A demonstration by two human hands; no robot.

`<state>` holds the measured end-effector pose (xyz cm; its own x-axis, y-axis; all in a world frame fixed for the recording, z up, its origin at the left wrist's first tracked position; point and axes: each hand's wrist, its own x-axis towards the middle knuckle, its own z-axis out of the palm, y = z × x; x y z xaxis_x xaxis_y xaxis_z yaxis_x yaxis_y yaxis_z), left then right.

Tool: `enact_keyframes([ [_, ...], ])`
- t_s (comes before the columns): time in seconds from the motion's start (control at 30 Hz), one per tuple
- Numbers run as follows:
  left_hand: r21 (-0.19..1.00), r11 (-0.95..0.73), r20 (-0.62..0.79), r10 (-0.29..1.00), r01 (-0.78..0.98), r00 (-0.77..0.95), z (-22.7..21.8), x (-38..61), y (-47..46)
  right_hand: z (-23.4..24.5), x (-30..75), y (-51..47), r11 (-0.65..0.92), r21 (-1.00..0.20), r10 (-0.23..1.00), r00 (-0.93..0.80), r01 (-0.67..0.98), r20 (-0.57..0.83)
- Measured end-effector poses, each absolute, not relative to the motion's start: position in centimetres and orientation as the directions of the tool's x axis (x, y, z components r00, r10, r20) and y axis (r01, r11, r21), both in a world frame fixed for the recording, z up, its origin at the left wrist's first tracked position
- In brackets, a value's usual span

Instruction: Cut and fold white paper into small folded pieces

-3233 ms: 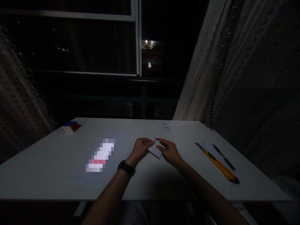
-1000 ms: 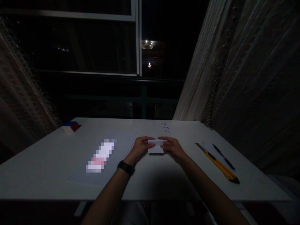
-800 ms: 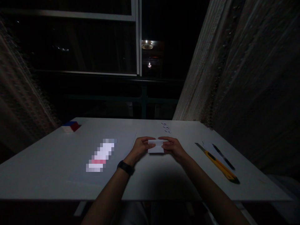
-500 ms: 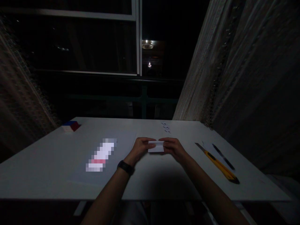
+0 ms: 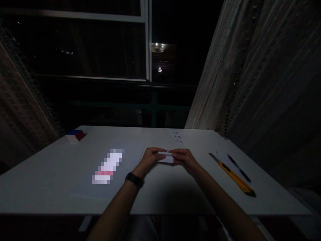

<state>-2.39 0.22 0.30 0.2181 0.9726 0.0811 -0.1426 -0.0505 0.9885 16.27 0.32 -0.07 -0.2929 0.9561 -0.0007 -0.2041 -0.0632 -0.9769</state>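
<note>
A small piece of white paper (image 5: 166, 159) is held between my two hands, with a fold running along its upper part. My left hand (image 5: 150, 157), with a dark watch on its wrist, pinches the paper's left end. At the other end, my right hand (image 5: 185, 157) grips it between thumb and fingers. Both hands are above the middle of the white table (image 5: 160, 197). The paper's ends are partly hidden by my fingers.
To the right lie a yellow utility knife (image 5: 234, 177) and a dark pen (image 5: 238, 167). A large white sheet (image 5: 134, 157) with a blurred bright item on it is at left. Small dark-marked pieces (image 5: 177, 136) lie farther back. A blue, red and white block (image 5: 76, 135) stands back left.
The top edge of the paper has folded over further, so its visible face is shorter. My right fingers have shifted slightly inward and down; other things lie where they were.
</note>
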Motion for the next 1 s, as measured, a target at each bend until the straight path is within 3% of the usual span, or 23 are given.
enact_keyframes([
  [0.53,0.987,-0.047,0.078,0.977,-0.155,0.199,0.22,-2.18,0.33,-0.44,15.83,0.36,0.084,-0.991,0.945,-0.306,-0.109,0.114],
  [1.0,0.992,-0.082,0.101,0.970,-0.092,0.221,0.19,-2.03,0.16,0.24,15.81,0.11,0.080,-0.996,0.955,-0.286,-0.027,0.084],
])
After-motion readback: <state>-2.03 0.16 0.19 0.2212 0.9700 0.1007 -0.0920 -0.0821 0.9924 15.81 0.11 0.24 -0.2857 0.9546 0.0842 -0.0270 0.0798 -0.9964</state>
